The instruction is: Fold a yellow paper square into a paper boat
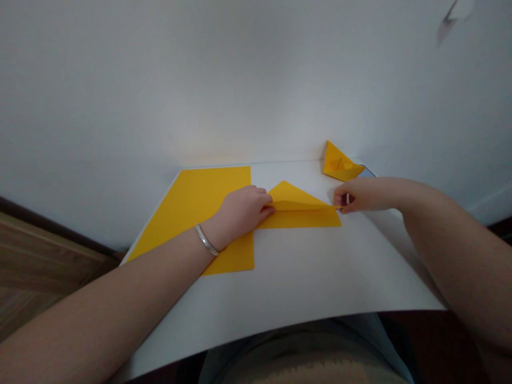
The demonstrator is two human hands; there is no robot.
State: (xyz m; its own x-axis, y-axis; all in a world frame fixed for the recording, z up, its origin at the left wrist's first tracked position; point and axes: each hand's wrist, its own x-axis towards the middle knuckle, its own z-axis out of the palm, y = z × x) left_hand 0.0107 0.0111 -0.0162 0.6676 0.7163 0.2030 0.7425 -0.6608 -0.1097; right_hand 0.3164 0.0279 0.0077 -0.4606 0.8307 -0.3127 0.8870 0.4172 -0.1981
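Observation:
A partly folded yellow sheet of paper (296, 218) lies in front of me, with a pointed top and a long flap raised along its lower part. My left hand (248, 209), with a silver bangle at the wrist, pinches the flap's left end between thumb and fingers. At the flap's right end, my right hand (349, 196) pinches the corner between thumb and fingertips. Under my left hand and forearm is a larger flat yellow sheet (208, 197). A folded yellow paper boat (340, 164) stands just behind my right hand.
The white table (304, 277) meets a pale wall (248, 80) at its back edge. A bluish item (367, 173) shows partly behind the boat. Wooden panelling (36, 266) is at the left, and my lap is below the front edge.

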